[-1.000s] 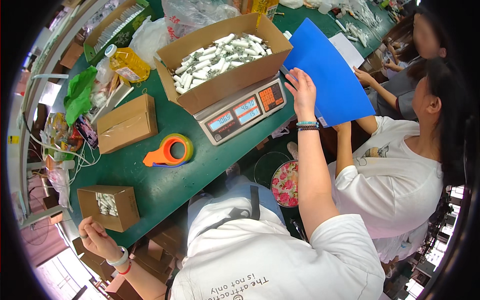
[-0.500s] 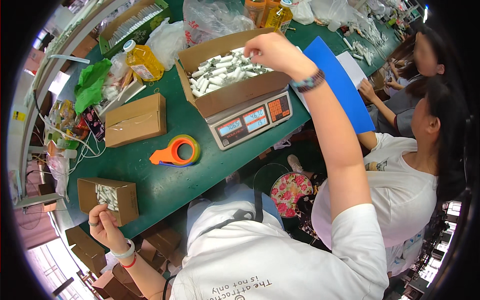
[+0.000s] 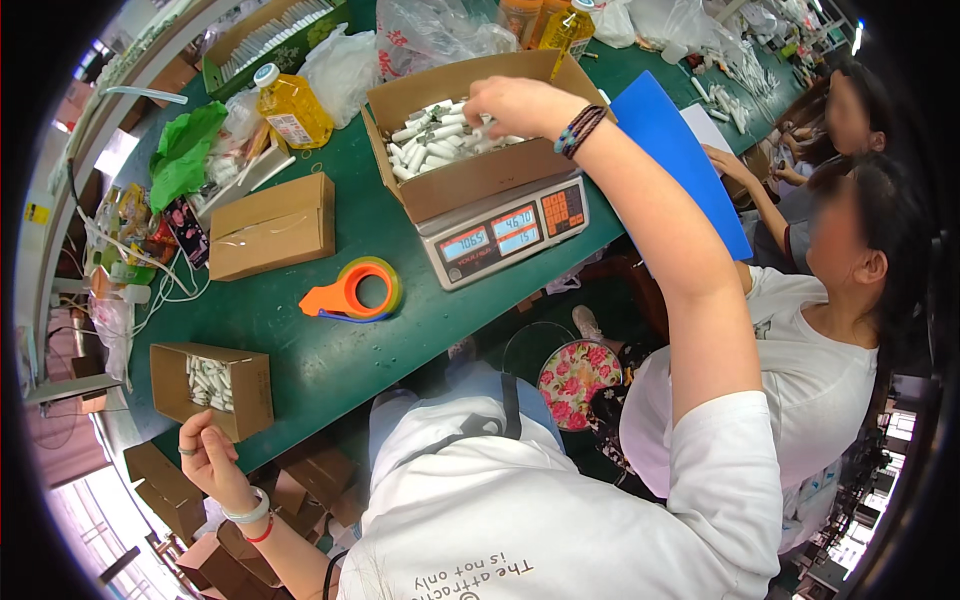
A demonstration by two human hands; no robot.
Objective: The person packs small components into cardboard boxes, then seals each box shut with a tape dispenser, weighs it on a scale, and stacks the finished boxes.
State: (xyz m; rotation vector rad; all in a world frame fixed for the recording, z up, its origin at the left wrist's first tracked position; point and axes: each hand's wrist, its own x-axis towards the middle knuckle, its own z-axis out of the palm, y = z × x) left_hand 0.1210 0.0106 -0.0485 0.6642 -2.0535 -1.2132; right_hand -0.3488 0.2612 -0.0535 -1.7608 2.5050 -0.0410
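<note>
My right hand (image 3: 512, 106) is inside the large open cardboard box (image 3: 470, 195), over a heap of small white cylinders (image 3: 437, 150) with greyish ends. Its fingers point down, curved and a little apart, at the top of the heap. That box rests on a digital scale (image 3: 510, 232) with lit displays and an orange keypad. Far to the left, my left hand (image 3: 212, 462) hangs beside the near edge of a small open carton (image 3: 252, 395) holding more white cylinders (image 3: 210, 383). Its fingers are curled in by the thumb; whether anything is between them is hidden.
An orange tape dispenser (image 3: 350, 292) and a closed cardboard box (image 3: 272, 228) lie on the green table (image 3: 330, 365). Behind stand a yellow bottle (image 3: 292, 108) and plastic bags (image 3: 440, 40). A blue board (image 3: 680, 160) lies to the right, with co-workers (image 3: 790, 350) beside it.
My right hand has moved left and slightly down in the large box, its pinched fingers loosening. My left hand has dropped slightly away from the small carton.
</note>
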